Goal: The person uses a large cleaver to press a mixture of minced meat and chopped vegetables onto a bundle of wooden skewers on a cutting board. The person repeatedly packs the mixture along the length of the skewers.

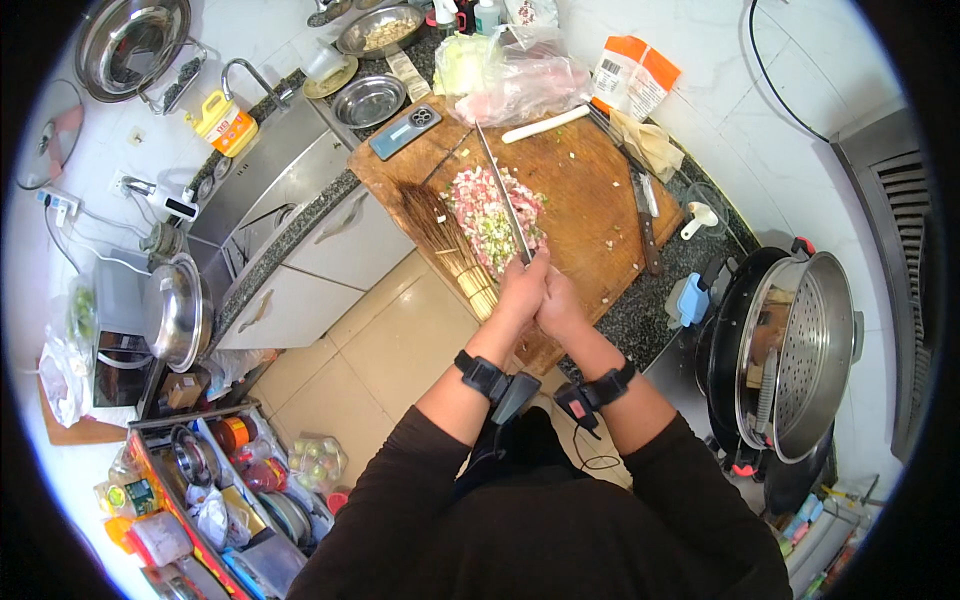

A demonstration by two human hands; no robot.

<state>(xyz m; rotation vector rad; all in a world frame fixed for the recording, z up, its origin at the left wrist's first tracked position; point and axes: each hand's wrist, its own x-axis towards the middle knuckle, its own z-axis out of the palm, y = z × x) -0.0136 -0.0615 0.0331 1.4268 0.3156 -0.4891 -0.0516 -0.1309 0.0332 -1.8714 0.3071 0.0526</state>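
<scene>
My left hand point(521, 286) and my right hand point(561, 301) are clasped together around the handle of a large kitchen knife point(501, 181). Most of the handle is hidden by the fingers. Its blade points away from me, edge-on to the view, over a heap of chopped meat mixed with green and white vegetable bits point(487, 202). The heap lies on a worn wooden cutting board point(585, 202). Left of the meat, a bound straw brush point(454, 259) rests with its bristles pointing away from me. Both wrists carry black straps with small devices.
A phone point(405, 132), a white stick-shaped piece point(546, 124) and a second knife point(648, 225) lie on the board. Behind stand bagged meat point(529, 90) and a metal bowl point(368, 101). A sink point(262, 187) is at left; a large steamer pot point(802, 360) stands at right.
</scene>
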